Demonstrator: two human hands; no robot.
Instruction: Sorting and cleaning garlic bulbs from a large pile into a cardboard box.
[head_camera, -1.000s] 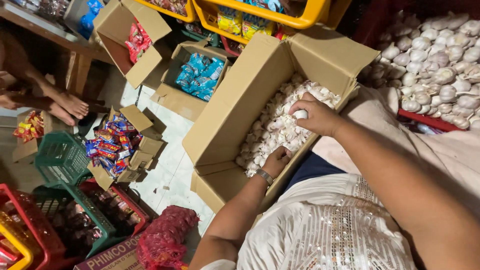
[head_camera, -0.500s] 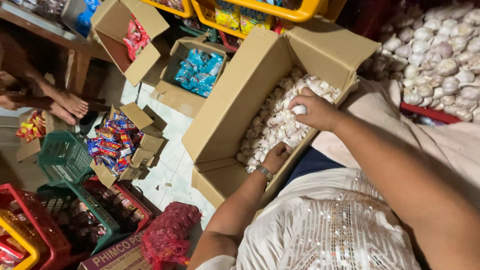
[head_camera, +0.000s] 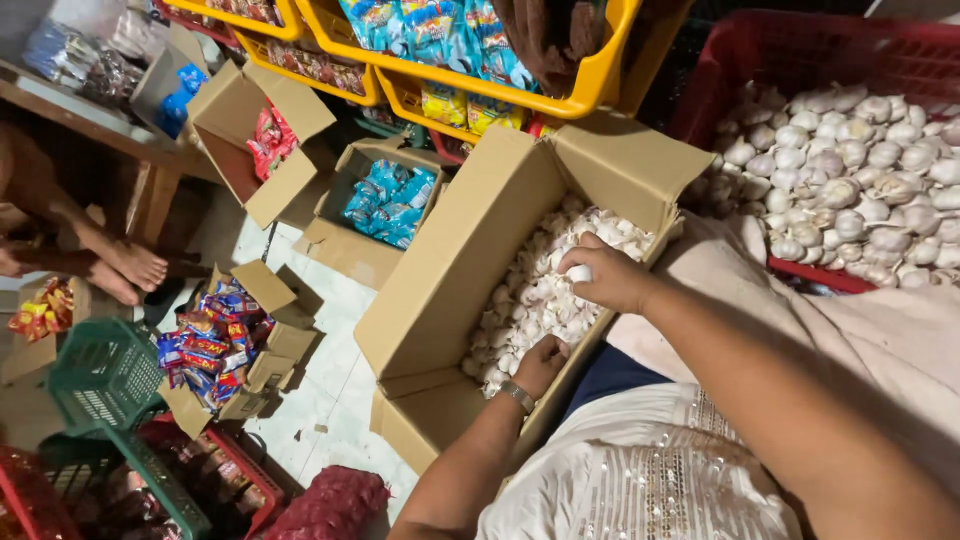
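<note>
Resting in the person's lap, tilted away from the body: one large cardboard box (head_camera: 440, 290), flaps open, partly filled with white garlic bulbs (head_camera: 540, 300).

Right hand (head_camera: 610, 280): inside the box near its far end, palm down on the heap, fingers curled around a single white bulb (head_camera: 580, 273) that shows at the fingertips.

Left hand (head_camera: 540, 362): lower in the same box, near the closer wall, fingers bent down into the garlic; how far it is closed, and whether it has hold of anything, cannot be told. A metal wristband (head_camera: 518, 396) sits on that wrist.

Adjacent, upper right: red plastic crate (head_camera: 800, 50) heaped with more garlic bulbs, just beside the box's far flap. A pale cloth (head_camera: 860, 330) lies between crate and forearm.

Above: yellow plastic crates (head_camera: 600, 70) holding bright snack packets.

On the tiled floor, left of the large box:
- small open carton with blue packets (head_camera: 385, 205);
- open carton with red packets (head_camera: 265, 145);
- open carton with mixed red and blue wrapped sweets (head_camera: 215, 345);
- green plastic basket (head_camera: 100, 375);
- red mesh bag (head_camera: 330, 505) at the lower edge.

Far left: another person's bare feet (head_camera: 125, 270) beside a wooden table leg, well apart from the box.
</note>
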